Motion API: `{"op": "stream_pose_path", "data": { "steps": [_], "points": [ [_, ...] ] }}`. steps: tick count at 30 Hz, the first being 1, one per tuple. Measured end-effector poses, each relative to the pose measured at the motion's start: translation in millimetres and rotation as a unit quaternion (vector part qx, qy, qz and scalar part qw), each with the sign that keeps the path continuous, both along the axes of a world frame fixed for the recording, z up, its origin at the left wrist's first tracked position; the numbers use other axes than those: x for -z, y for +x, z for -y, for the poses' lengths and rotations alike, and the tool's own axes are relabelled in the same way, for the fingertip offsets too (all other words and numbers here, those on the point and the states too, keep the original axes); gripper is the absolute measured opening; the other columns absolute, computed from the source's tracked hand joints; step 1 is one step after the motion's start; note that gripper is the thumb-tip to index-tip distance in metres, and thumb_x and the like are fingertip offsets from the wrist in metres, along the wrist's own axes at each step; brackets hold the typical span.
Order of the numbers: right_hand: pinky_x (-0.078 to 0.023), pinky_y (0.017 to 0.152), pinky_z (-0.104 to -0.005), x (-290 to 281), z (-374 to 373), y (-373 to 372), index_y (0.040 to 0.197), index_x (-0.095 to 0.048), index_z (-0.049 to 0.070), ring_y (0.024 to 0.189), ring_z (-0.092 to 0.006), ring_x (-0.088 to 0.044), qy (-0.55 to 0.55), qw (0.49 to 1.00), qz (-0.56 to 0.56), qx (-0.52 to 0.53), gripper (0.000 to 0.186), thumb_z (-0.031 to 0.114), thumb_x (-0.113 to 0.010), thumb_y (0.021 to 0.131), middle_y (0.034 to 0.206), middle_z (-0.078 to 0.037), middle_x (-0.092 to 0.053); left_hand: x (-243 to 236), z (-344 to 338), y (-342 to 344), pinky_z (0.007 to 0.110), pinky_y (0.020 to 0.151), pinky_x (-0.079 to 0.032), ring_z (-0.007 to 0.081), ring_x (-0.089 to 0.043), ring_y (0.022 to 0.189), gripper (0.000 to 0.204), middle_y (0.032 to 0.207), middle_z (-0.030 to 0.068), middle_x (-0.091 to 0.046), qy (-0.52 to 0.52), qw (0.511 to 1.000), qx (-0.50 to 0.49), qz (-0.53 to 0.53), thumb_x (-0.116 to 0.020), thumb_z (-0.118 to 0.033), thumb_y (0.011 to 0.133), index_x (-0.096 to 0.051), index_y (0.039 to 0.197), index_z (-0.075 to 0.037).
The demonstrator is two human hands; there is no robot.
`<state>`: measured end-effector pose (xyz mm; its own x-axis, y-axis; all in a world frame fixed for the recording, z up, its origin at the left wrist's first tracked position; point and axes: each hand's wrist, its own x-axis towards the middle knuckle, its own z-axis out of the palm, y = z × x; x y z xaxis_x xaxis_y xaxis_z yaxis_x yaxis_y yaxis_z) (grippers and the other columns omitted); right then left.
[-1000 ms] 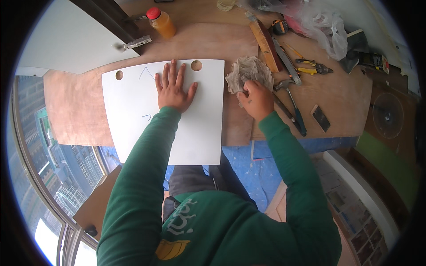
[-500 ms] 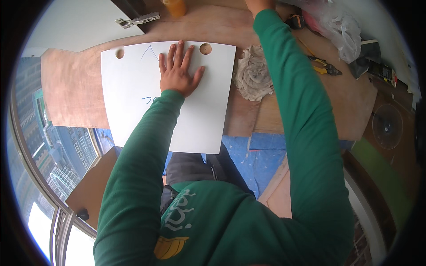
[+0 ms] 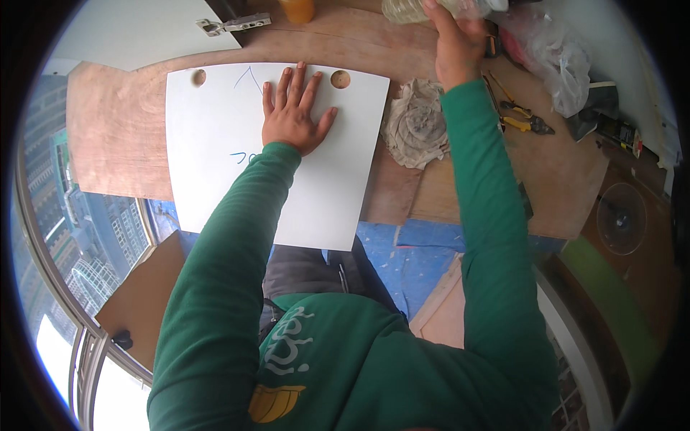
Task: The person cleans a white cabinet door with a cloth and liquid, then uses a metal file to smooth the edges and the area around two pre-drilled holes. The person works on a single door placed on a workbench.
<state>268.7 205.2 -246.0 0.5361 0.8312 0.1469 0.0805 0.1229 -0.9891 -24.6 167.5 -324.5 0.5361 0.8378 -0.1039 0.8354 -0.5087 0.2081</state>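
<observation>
Wooden bench (image 3: pixel 115 144) underneath, white panel (image 3: pixel 316 194) on it; left hand (image 3: pixel 291 126) flat atop the panel, fingers spread, gripping nothing; right hand (image 3: pixel 460 49), beyond the panel's far right corner, curled round a clear bottle (image 3: pixel 406 10): firm grip, steady palm look wise.

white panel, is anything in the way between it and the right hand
A crumpled rag lies on the bench, partly between the right hand, which grips a clear container, and the white panel. Past its far side, only bare bench shows toward the panel's far right corner.
</observation>
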Motion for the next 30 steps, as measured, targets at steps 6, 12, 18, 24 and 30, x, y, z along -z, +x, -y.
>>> {"op": "stream_pose_path", "data": {
  "steps": [6, 12, 18, 24, 30],
  "points": [
    [-0.057, 0.093, -0.0379, -31, 152, -5, 0.132, -0.057, 0.001, 0.101, -0.0218, -0.071, -0.091, 0.971, -0.215, -0.043, 0.048, 0.017, -0.074, 0.091, 0.113, -0.011, -0.069, -2, 1, -1, 0.051, 0.131, -0.003, 0.0275, -0.016, 0.162, 0.075, 0.175, 0.0058, -0.02, 0.004, 1.0, 0.002, -0.017, -0.051, -0.06, 0.101, -0.033, 0.165, -0.025],
    [-0.055, 0.09, -0.0367, -11, 227, 2, 0.128, -0.062, 0.0, 0.101, -0.0232, -0.071, -0.379, 0.919, 0.03, -0.104, 0.052, 0.03, -0.08, 0.089, 0.113, -0.012, -0.073, -1, 1, 1, 0.051, 0.131, -0.002, 0.0273, -0.016, 0.162, 0.075, 0.175, 0.0055, -0.02, 0.016, 1.0, 0.005, -0.024, -0.05, -0.06, 0.101, -0.033, 0.165, -0.025],
    [-0.054, 0.091, -0.0401, -6, 233, 4, 0.126, -0.064, -0.002, 0.104, -0.0315, -0.072, -0.46, 0.866, 0.106, -0.164, 0.057, 0.036, -0.081, 0.088, 0.114, -0.021, -0.074, 3, 1, -1, 0.051, 0.131, -0.001, 0.0256, -0.014, 0.162, 0.075, 0.176, 0.0046, -0.019, 0.02, 1.0, 0.004, -0.014, -0.047, -0.061, 0.101, -0.032, 0.165, -0.026],
    [-0.054, 0.095, -0.0434, 23, 237, 17, 0.125, -0.064, -0.005, 0.111, -0.039, -0.07, -0.473, 0.842, 0.196, -0.168, 0.062, 0.041, -0.081, 0.086, 0.117, -0.026, -0.073, 4, 1, 1, 0.051, 0.131, -0.001, 0.0255, -0.014, 0.163, 0.075, 0.176, 0.0044, -0.019, 0.025, 0.999, 0.006, -0.022, -0.046, -0.062, 0.101, -0.031, 0.166, -0.027],
    [-0.054, 0.094, -0.0439, 2, 229, 17, 0.124, -0.065, -0.006, 0.112, -0.0398, -0.07, -0.5, 0.834, 0.133, -0.192, 0.063, 0.042, -0.081, 0.086, 0.117, -0.027, -0.073, 7, 1, -3, 0.051, 0.131, 0.0, 0.0253, -0.014, 0.163, 0.075, 0.176, 0.0043, -0.019, 0.027, 0.999, 0.005, -0.023, -0.045, -0.063, 0.101, -0.031, 0.166, -0.027]
  ]
}}
